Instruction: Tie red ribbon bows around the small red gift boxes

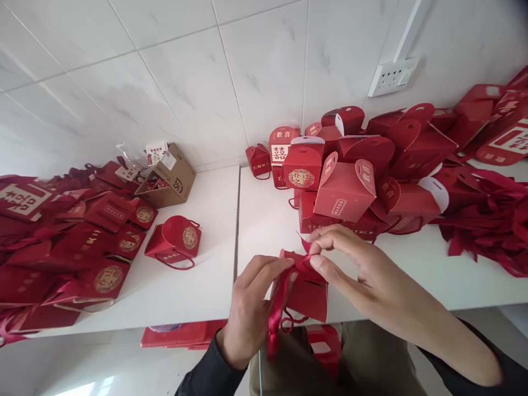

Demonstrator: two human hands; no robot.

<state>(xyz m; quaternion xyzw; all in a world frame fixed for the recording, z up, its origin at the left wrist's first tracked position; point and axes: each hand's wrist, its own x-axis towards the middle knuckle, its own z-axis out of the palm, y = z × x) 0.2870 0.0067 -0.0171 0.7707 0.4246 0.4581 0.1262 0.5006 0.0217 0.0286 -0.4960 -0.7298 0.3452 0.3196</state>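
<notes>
A small red gift box [308,300] stands at the front edge of the white table, partly covered by my hands. My left hand [256,300] pinches a red satin ribbon [279,313] at the box's top left, and one tail of it hangs down the front. Thumb and forefinger of my right hand [357,272] are closed on another stretch of this ribbon above the box's top. A dark red twisted cord [287,322] loops out at the box's lower left. Whether the ribbon is knotted is hidden by my fingers.
Red boxes [344,190] are heaped behind my right hand, with a pile of red ribbons [495,220] beyond. More boxes [78,242] fill the left side. A single box [175,242] and an open cardboard carton [171,176] stand nearby. A seam [237,220] divides the tabletop.
</notes>
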